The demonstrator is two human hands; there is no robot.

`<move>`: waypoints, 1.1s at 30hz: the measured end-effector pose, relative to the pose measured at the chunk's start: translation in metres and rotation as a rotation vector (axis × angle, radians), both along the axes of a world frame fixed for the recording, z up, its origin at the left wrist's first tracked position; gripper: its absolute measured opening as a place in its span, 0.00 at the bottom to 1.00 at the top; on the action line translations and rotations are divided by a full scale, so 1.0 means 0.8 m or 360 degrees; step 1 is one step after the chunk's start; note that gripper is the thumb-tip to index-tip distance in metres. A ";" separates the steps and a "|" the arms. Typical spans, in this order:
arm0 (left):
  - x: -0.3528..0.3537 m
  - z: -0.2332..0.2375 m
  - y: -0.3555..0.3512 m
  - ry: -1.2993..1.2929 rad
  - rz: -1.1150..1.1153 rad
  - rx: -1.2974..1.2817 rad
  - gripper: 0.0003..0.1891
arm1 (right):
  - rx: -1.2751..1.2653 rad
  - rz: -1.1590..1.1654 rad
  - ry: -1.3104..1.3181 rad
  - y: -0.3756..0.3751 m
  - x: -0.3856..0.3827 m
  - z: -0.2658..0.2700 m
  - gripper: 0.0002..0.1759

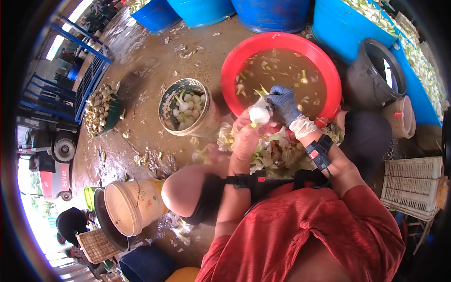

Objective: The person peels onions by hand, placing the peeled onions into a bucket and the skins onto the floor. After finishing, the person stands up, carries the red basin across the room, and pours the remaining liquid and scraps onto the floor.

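Observation:
My bare left hand (246, 134) is closed around a white bulb (259, 116), which looks like an onion or garlic. Green stem stubs (261, 90) rise from its top. Against the bulb's right side, my right hand (284, 104) wears a blue glove and has its fingers curled shut. Something small and dark shows at those fingertips, too small to name. Just beyond both hands lies a red basin (233, 58) of murky water with bits of peel and a bulb (304, 80) in it. Below the hands, a heap of peelings (270, 157) lies between my knees.
Left of the basin, a bucket (206, 123) holds several white bulbs. A green basket (112, 115) is heaped with brownish bulbs. Blue tubs (272, 16) line the back. A black bucket (359, 77) stands right; beige buckets (136, 207) lie lower left. Peel litters the wet floor (141, 84).

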State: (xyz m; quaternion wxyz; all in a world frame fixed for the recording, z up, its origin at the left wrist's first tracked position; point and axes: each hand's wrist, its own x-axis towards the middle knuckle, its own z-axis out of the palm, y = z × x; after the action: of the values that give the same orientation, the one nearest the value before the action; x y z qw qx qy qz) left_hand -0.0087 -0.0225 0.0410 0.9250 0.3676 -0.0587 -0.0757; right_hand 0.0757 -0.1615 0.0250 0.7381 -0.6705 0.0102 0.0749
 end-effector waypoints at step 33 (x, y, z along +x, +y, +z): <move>0.019 -0.049 0.026 0.0132 0.1125 0.1157 0.16 | -0.0411 0.0783 -0.0042 0.050 -0.058 -0.108 0.03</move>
State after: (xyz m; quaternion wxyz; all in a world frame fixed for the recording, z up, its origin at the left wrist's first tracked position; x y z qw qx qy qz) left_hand 0.0067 -0.0019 0.0016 0.7080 0.6597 0.1362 0.2120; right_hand 0.0293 -0.1217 -0.0617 0.6062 -0.7422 -0.1531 0.2411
